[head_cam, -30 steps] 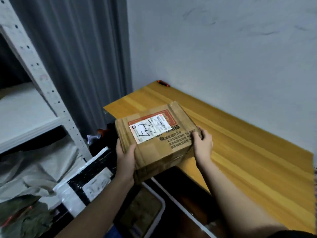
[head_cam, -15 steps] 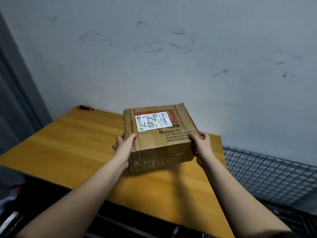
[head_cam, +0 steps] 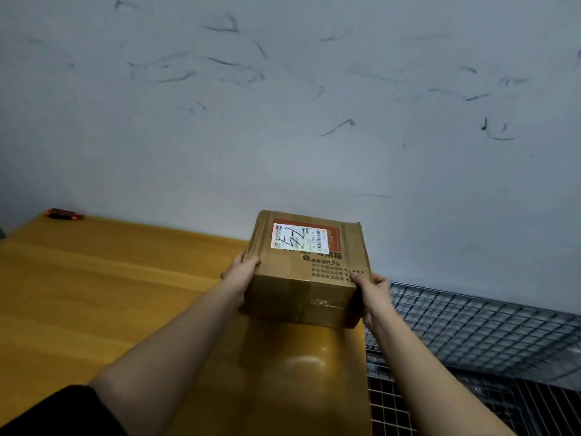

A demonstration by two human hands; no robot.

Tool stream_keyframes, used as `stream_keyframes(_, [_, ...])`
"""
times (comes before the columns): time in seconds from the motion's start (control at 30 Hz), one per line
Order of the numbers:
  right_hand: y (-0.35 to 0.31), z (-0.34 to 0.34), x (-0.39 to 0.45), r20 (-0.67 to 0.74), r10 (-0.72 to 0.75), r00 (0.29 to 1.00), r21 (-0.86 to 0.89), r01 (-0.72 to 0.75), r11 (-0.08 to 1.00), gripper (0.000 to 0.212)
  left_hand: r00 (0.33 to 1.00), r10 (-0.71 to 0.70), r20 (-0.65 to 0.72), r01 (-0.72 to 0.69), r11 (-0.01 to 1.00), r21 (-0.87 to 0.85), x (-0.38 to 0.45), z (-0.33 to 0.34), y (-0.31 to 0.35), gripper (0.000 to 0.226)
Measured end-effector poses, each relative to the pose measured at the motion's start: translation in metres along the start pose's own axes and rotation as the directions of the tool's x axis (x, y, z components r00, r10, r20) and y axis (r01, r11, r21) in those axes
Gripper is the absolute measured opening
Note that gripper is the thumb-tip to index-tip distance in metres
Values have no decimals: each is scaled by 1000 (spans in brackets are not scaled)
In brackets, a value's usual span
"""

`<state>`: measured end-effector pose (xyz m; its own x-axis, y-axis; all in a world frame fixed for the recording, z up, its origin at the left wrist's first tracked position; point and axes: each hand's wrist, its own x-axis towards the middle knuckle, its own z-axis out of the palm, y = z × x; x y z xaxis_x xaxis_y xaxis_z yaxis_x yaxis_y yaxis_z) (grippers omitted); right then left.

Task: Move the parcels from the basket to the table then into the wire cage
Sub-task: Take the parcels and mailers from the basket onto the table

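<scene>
A cardboard box [head_cam: 306,269] sits between 2 hands at the far right end of the table [head_cam: 94,294], its top face tilted slightly toward the camera. The left hand [head_cam: 240,276] presses flat against the box's left side, thumb hooked over the top edge, fingers out of sight behind the box. The right hand [head_cam: 372,289] clasps the near right corner, thumb lying on the top face by the printed dots, fingers wrapped down the right side. Both hands grip the box from opposite sides, so it spans the gap between the palms, and most of it lies beyond the hands toward the wall [head_cam: 283,105].

A white label [head_cam: 300,239] with black handwriting and a barcode lies on the top face over a red printed panel. The box's bottom edge is close over the tabletop, with a dark shadow under it; whether it touches the wood cannot be told.

The wire cage [head_cam: 471,325] stands just right of the table, its mesh top below the box's right corner. A small orange object [head_cam: 64,214] lies at the table's far left corner against the wall.
</scene>
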<state>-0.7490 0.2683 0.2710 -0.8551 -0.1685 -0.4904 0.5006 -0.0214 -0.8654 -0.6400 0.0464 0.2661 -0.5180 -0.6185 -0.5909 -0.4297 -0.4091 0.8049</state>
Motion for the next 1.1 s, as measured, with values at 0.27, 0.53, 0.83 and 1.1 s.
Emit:
stream_keyframes(0.27, [18, -7, 54, -98, 8, 995, 59, -3, 998, 38, 996, 57, -73, -50, 994, 96, 26, 51, 4, 52])
stream_keyframes(0.53, [28, -11, 81, -111, -8, 994, -10, 7, 1000, 35, 997, 42, 63, -54, 978, 202, 35, 61, 3, 70])
stream_keyframes(0.83, [18, -16, 86, -55, -34, 998, -281, 17, 959, 57, 990, 55, 131, -106, 899, 425, 28, 53, -7, 78])
stream_keyframes(1.1, [-8, 30, 15, 144, -690, 710, -772, 516, 370, 39, 884, 465, -32, -281, 586, 760, -11, -10, 1, 49])
